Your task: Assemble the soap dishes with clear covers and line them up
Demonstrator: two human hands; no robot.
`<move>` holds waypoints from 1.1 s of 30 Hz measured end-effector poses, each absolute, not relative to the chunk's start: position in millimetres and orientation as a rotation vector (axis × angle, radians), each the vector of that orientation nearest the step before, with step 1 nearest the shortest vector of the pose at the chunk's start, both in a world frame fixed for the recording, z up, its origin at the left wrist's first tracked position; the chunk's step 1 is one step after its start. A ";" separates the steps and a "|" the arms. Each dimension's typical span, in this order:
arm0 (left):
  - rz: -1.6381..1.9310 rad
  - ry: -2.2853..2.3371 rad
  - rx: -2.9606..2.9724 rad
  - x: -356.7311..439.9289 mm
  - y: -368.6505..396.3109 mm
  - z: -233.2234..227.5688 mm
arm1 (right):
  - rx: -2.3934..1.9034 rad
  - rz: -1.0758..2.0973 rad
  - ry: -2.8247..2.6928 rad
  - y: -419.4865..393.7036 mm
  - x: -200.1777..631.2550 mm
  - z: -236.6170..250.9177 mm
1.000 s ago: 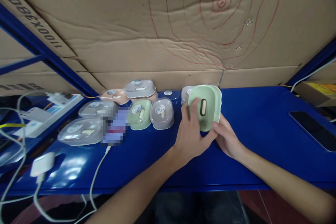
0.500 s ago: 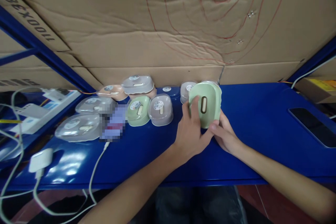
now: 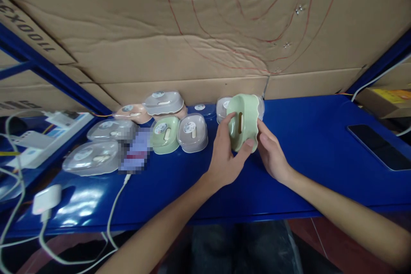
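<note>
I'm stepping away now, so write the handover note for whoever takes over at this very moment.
Left hand: grips the green soap box, thumb under its lower edge, fingers on the slotted face.
Right hand: fingers touch the box's right side; how firm the grip is cannot be told.
The box is held tilted on edge above the blue shelf, just in front of a clear-lidded box.
Done: this one box is off the shelf and in hand.
Left: a green box, a grey box and other lidded boxes sit untouched on the left. A phone lies far right.
</note>
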State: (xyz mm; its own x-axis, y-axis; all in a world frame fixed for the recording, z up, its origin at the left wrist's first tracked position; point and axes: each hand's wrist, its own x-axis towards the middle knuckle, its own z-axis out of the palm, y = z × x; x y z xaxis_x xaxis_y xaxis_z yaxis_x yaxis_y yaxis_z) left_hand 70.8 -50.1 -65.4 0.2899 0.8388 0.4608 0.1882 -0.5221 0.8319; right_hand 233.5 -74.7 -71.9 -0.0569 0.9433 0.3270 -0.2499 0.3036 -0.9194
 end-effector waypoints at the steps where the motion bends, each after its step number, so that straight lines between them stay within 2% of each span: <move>1: 1.251 0.882 1.862 69.9 -49.1 -65.8 | -0.763 1.133 -1.218 -73.3 234.0 -70.4; 6: 1.246 0.851 1.865 68.7 -46.3 -67.0 | -0.801 1.178 -1.182 -72.6 235.3 -65.2; 12: 1.270 1.032 2.136 71.0 -48.9 -63.8 | -0.808 1.269 -1.157 -77.5 232.5 -58.2; 17: 1.304 1.008 2.359 70.2 -54.9 -61.4 | -0.959 1.256 -0.912 -72.5 236.4 -47.2; 21: 1.382 0.863 1.937 67.7 -50.5 -56.1 | -1.003 1.249 -0.782 -67.8 242.6 -42.3; 24: 1.253 0.809 1.613 65.0 -42.1 -49.9 | -1.016 1.249 -0.859 -67.1 244.6 -44.8; 28: 1.075 0.808 1.432 59.6 -33.7 -45.8 | -1.030 1.268 -1.001 -67.5 246.6 -49.1; 33: 1.054 0.799 1.350 56.5 -31.6 -48.0 | -0.997 1.292 -1.030 -66.3 251.0 -47.3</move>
State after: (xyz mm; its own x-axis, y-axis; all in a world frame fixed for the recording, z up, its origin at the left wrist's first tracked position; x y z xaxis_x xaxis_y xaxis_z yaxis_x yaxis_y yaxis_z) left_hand 56.5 -31.6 -48.0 0.3566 0.9263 0.1219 -0.1322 -0.0791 0.9881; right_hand 251.0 -66.3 -47.3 0.0092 0.9994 0.0324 -0.2540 0.0337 -0.9666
